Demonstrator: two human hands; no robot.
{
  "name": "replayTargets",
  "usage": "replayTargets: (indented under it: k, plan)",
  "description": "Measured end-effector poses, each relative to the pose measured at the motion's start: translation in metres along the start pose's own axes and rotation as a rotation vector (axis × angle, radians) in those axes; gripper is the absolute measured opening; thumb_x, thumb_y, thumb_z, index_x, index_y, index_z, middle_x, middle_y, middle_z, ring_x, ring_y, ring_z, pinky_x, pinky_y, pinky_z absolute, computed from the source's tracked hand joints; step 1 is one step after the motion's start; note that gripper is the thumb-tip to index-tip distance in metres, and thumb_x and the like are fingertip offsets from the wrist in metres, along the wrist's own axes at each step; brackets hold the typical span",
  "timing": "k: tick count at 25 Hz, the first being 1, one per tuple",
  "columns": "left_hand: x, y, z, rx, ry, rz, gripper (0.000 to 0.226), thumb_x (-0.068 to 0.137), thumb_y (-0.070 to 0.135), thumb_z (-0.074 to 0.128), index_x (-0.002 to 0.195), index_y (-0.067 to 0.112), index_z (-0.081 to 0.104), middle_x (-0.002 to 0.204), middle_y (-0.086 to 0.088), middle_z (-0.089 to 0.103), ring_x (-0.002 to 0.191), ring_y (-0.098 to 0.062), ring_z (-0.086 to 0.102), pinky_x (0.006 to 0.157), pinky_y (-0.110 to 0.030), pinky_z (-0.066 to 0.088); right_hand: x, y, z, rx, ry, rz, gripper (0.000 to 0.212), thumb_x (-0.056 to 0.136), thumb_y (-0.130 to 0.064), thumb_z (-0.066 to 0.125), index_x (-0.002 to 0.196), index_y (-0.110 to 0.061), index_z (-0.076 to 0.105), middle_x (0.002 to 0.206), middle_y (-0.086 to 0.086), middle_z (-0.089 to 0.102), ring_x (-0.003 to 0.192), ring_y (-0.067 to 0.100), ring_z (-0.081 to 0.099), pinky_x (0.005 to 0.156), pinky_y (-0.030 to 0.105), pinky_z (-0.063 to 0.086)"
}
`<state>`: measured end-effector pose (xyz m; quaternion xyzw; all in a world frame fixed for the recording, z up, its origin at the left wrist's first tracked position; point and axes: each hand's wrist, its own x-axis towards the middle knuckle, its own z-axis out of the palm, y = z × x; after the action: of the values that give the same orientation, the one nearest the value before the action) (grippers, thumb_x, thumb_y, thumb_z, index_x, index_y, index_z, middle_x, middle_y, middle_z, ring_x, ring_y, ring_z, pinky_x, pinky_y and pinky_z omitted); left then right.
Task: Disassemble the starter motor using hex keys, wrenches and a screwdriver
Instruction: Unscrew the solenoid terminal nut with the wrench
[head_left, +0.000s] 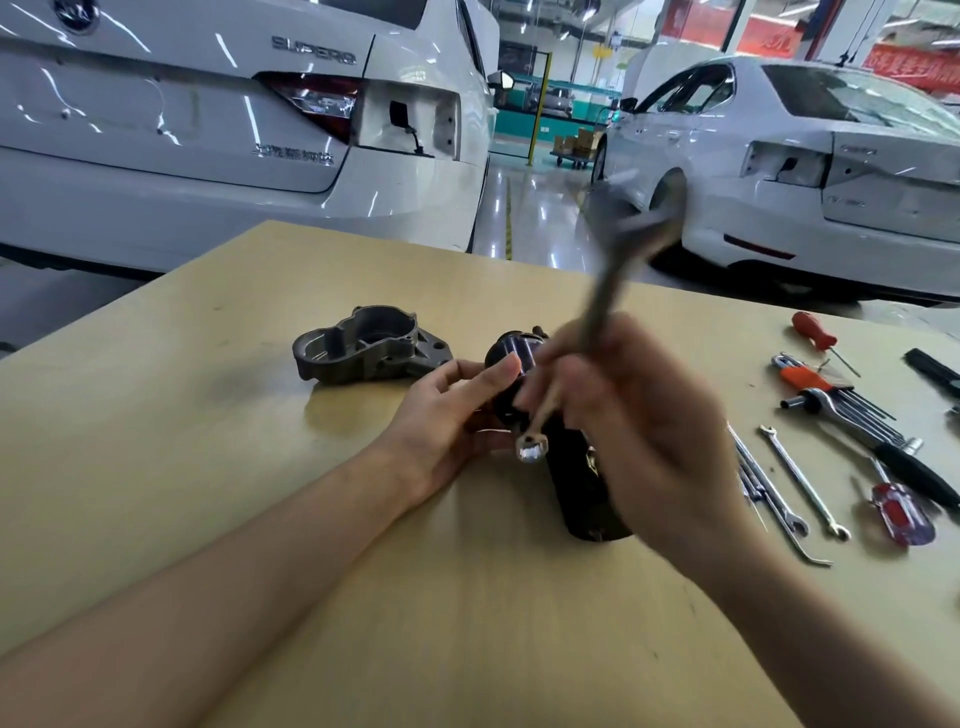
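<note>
The left hand (457, 410) lies at the middle of the pale wooden tabletop (208, 467), its fingers curled round the near end of the black cylindrical starter motor body (576, 483), steadying it. The right hand (639, 441) grips a silver combination wrench (613, 270) by the shaft; the tool is blurred, its open-end head raised toward the cars and its ring end (531, 447) hanging just over the motor body.

At the left, a dark grey cast-metal end housing (363, 345) rests on the table, just beside the left fingertips and apart from the motor. To the right of the motor lie slim silver spanners (802, 480), then a set of hex keys in an orange holder (826, 389), a red-handled screwdriver (818, 336) beyond them and a translucent red-handled screwdriver (901, 512) nearer. Two white saloon cars (234, 130) stand behind the table.
</note>
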<state>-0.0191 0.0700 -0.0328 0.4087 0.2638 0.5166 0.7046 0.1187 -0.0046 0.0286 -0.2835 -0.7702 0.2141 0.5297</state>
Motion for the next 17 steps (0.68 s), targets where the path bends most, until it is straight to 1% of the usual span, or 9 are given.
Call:
replayTargets:
  k: [1, 2, 3, 4, 6, 8, 11, 14, 17]
  plan:
    - [-0.001, 0.002, 0.000, 0.009, 0.031, -0.015, 0.033, 0.069, 0.022, 0.070, 0.091, 0.005, 0.054, 0.075, -0.010, 0.068, 0.067, -0.022, 0.068, 0.056, -0.032, 0.055, -0.006, 0.002, -0.008, 0.187, 0.140, 0.099, 0.010, 0.097, -0.015, 0.048, 0.094, -0.014, 0.058, 0.078, 0.000, 0.066, 0.072, 0.017, 0.060, 0.065, 0.023, 0.047]
    - [0.000, 0.002, 0.000, 0.011, 0.032, -0.003, 0.033, 0.065, 0.026, 0.072, 0.086, 0.008, 0.054, 0.071, -0.007, 0.069, 0.063, -0.019, 0.068, 0.052, -0.030, 0.054, -0.012, 0.005, -0.016, 0.338, 0.259, 0.205, 0.011, 0.097, -0.016, 0.048, 0.091, -0.014, 0.057, 0.075, 0.002, 0.067, 0.070, 0.017, 0.059, 0.063, 0.021, 0.046]
    - [-0.002, 0.005, 0.002, 0.009, 0.030, -0.002, 0.034, 0.064, 0.027, 0.072, 0.085, 0.009, 0.053, 0.071, -0.007, 0.069, 0.062, -0.019, 0.068, 0.050, -0.028, 0.054, -0.017, 0.007, -0.023, 0.457, 0.350, 0.313, 0.011, 0.095, -0.017, 0.047, 0.089, -0.013, 0.056, 0.074, 0.004, 0.067, 0.068, 0.017, 0.057, 0.061, 0.021, 0.046]
    - [-0.002, 0.004, 0.001, 0.013, 0.022, 0.000, 0.034, 0.063, 0.028, 0.073, 0.084, 0.009, 0.053, 0.072, -0.007, 0.070, 0.062, -0.018, 0.068, 0.050, -0.028, 0.053, -0.021, 0.009, -0.029, 0.539, 0.419, 0.409, 0.012, 0.092, -0.017, 0.046, 0.087, -0.012, 0.055, 0.074, 0.006, 0.068, 0.067, 0.018, 0.055, 0.061, 0.021, 0.047]
    - [-0.001, 0.003, -0.001, 0.021, 0.015, 0.007, 0.036, 0.063, 0.030, 0.074, 0.085, 0.009, 0.054, 0.073, -0.007, 0.070, 0.063, -0.018, 0.068, 0.051, -0.028, 0.053, -0.026, 0.013, -0.033, 0.608, 0.482, 0.530, 0.014, 0.093, -0.016, 0.043, 0.085, -0.012, 0.053, 0.079, 0.010, 0.069, 0.066, 0.019, 0.053, 0.062, 0.023, 0.047]
    - [-0.001, 0.002, -0.001, 0.022, 0.012, -0.001, 0.039, 0.062, 0.031, 0.075, 0.086, 0.009, 0.054, 0.074, -0.008, 0.070, 0.063, -0.019, 0.068, 0.051, -0.028, 0.053, -0.027, 0.016, -0.034, 0.623, 0.486, 0.549, 0.015, 0.094, -0.016, 0.041, 0.086, -0.013, 0.053, 0.085, 0.012, 0.070, 0.065, 0.018, 0.055, 0.065, 0.026, 0.045]
    - [-0.001, 0.003, -0.001, 0.036, 0.017, -0.004, 0.041, 0.061, 0.032, 0.075, 0.087, 0.009, 0.055, 0.076, -0.009, 0.070, 0.063, -0.019, 0.068, 0.053, -0.029, 0.054, -0.025, 0.016, -0.032, 0.619, 0.434, 0.537, 0.013, 0.091, -0.020, 0.045, 0.086, -0.016, 0.057, 0.093, 0.015, 0.071, 0.070, 0.020, 0.060, 0.070, 0.029, 0.043]
    - [0.000, 0.001, -0.002, 0.040, 0.018, -0.011, 0.045, 0.058, 0.034, 0.076, 0.089, 0.009, 0.055, 0.077, -0.009, 0.069, 0.063, -0.019, 0.067, 0.054, -0.030, 0.054, -0.027, 0.017, -0.033, 0.602, 0.369, 0.501, 0.012, 0.089, -0.022, 0.047, 0.088, -0.018, 0.058, 0.098, 0.016, 0.070, 0.074, 0.023, 0.065, 0.072, 0.026, 0.048]
    - [0.000, 0.003, -0.001, 0.039, 0.030, -0.016, 0.046, 0.058, 0.034, 0.076, 0.090, 0.008, 0.056, 0.077, -0.009, 0.069, 0.063, -0.019, 0.067, 0.053, -0.030, 0.055, -0.027, 0.019, -0.037, 0.526, 0.273, 0.423, 0.012, 0.091, -0.021, 0.045, 0.094, -0.017, 0.056, 0.099, 0.015, 0.071, 0.075, 0.027, 0.070, 0.077, 0.031, 0.052]
